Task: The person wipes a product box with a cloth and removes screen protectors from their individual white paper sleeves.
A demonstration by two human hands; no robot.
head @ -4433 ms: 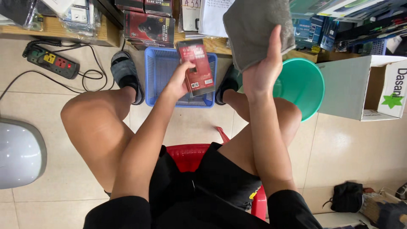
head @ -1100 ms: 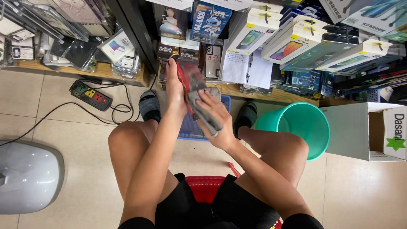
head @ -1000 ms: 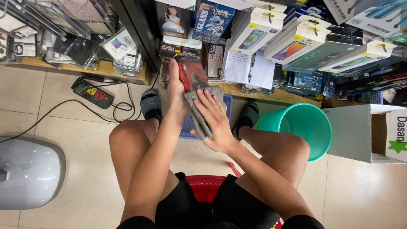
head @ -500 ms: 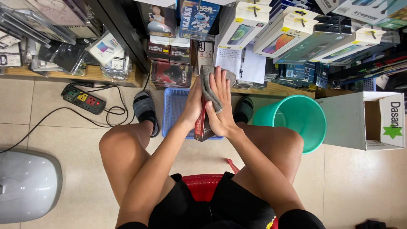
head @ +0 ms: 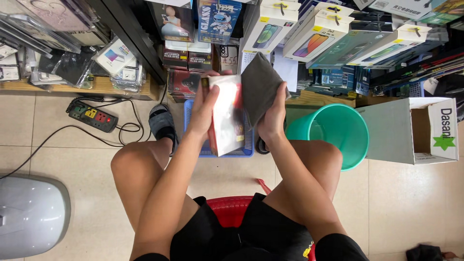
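Note:
My left hand [head: 205, 108] grips a flat packaged item [head: 226, 116], its pale shiny back turned toward me, held upright above a blue plastic basket [head: 244, 150]. My right hand [head: 273, 116] holds a grey cloth [head: 258, 84] against the package's right edge. Both hands are raised in front of the shelf, between my knees. I sit on a red stool [head: 232, 210].
A teal bucket [head: 333, 133] stands to the right of the basket, then an open cardboard box [head: 411, 130]. Shelves of boxed phone accessories [head: 299, 34] fill the back. A power strip [head: 94, 116] with cables lies on the tiled floor at left, a grey rounded object [head: 29, 222] at lower left.
The package has been turned so its pale back faces me, and the cloth has moved from its face to its right side. Both hands stay raised over the basket.

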